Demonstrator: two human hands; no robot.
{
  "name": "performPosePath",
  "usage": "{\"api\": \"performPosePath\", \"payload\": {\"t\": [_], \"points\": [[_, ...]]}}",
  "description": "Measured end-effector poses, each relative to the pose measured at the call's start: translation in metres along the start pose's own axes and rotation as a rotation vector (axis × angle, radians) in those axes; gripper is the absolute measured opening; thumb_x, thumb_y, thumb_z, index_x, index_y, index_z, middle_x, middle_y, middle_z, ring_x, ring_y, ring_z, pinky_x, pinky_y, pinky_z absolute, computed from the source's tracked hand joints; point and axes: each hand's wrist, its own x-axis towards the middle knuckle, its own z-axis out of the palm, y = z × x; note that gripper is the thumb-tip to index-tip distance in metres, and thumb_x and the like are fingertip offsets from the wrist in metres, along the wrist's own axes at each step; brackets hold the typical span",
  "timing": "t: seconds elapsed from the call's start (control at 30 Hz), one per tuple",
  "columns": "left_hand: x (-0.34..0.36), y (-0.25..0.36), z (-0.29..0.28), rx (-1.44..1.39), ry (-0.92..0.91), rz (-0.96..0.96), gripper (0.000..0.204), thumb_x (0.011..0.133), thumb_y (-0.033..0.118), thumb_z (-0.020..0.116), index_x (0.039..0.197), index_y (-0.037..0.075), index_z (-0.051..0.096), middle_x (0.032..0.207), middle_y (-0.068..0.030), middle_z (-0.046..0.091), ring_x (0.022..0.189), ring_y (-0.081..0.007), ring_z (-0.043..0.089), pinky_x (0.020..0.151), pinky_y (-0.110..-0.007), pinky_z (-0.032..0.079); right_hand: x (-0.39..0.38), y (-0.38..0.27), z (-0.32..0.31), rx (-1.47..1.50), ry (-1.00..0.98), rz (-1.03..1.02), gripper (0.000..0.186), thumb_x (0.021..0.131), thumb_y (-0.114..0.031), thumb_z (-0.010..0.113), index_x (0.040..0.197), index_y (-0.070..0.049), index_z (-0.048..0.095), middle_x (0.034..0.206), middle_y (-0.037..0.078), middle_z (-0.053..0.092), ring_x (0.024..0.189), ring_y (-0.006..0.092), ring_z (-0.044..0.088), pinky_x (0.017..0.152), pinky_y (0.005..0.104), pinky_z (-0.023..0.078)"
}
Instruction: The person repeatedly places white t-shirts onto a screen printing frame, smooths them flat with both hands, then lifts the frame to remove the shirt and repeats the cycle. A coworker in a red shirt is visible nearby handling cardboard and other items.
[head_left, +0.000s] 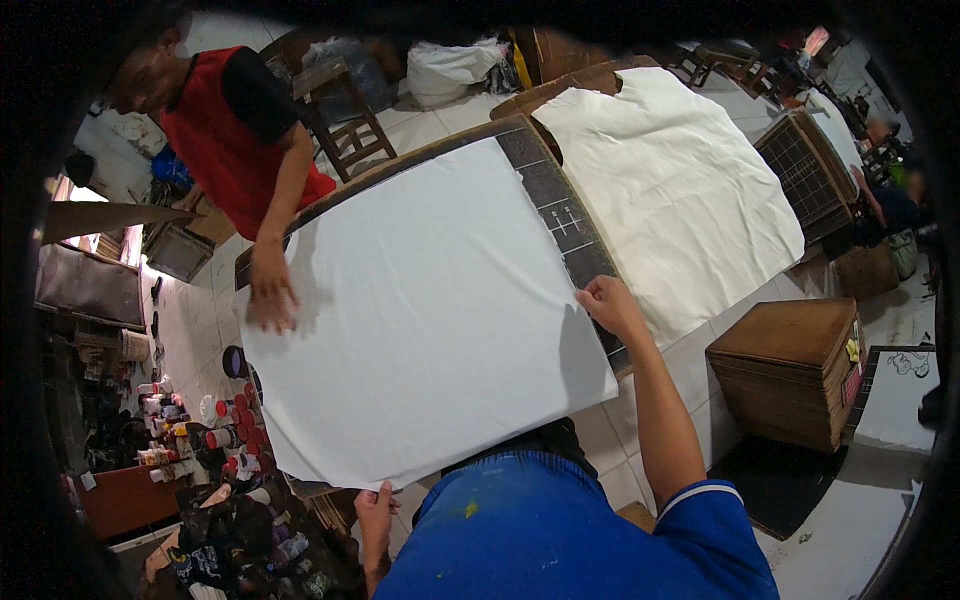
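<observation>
The large white rectangular cloth sheet (425,310) lies flat over the dark gridded work board (560,215). To lay it well, its edges want even tension and no wrinkles. At the sheet's right edge the right hand (608,303) pinches the fabric; at its near corner the left hand (375,508) grips with fingers apparently curled. A co-worker's hand (270,295) presses its far-left edge, fingers spread. Left of the sheet stand small red-capped paint bottles (225,425), contents unseen.

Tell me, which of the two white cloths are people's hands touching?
The nearer white cloth, spread flat on the dark board. The left hand grips its near corner, the right hand its right edge, and a co-worker's hand presses its far-left side. The farther white cloth lies untouched.
</observation>
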Motion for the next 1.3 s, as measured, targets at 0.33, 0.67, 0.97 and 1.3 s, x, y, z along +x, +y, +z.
{"api": "performPosePath", "payload": {"t": [0.33,0.67,0.97,1.3], "points": [[0.001,0.009,-0.004,0.079,-0.025,-0.027,0.027,0.102,0.023,0.069,0.105,-0.003,0.073,0.091,-0.0096,0.078,0.066,-0.0118,0.065,0.060,-0.027,0.049,0.024,-0.006,0.007,-0.141,-0.032,0.027,0.030,0.087,-0.030,0.077,0.090,-0.001,0.073,0.087,0.018,0.074,0.084,0.0357,0.073,0.078,0.0458,0.056],[-0.003,0.112,0.008,0.622,-0.230,-0.052,0.052,0.098,0.042,0.070,0.074,-0.003,0.069,0.056,-0.0086,0.067,0.057,-0.0176,0.069,0.056,-0.033,0.051,0.099,-0.042,0.019,-0.025,0.028,0.022,0.032,0.088,-0.035,0.078,0.088,-0.003,0.073,0.086,0.018,0.075,0.083,0.0365,0.072,0.076,0.0466,0.056],[0.057,0.160,0.111,0.599,0.155,0.768,0.044,0.089,0.021,0.079,0.126,0.002,0.066,0.143,-0.0213,0.055,0.139,-0.0401,0.045,0.111,-0.051,0.040,0.123,-0.035,0.022,-0.153,0.026,-0.013,0.030,0.087,-0.030,0.077,0.082,-0.001,0.071,0.085,0.022,0.074,0.085,0.0414,0.072,0.076,0.0495,0.056],[0.088,0.156,0.152,0.903,0.177,0.765,0.072,0.096,0.048,0.064,0.153,0.006,0.051,0.169,-0.0254,0.027,0.156,-0.0512,0.016,0.123,-0.070,0.008,0.131,-0.090,0.017,-0.150,0.101,-0.118,0.024,0.088,-0.021,0.075,0.103,-0.002,0.071,0.091,0.018,0.074,0.089,0.0365,0.072,0.082,0.0459,0.058]]}}
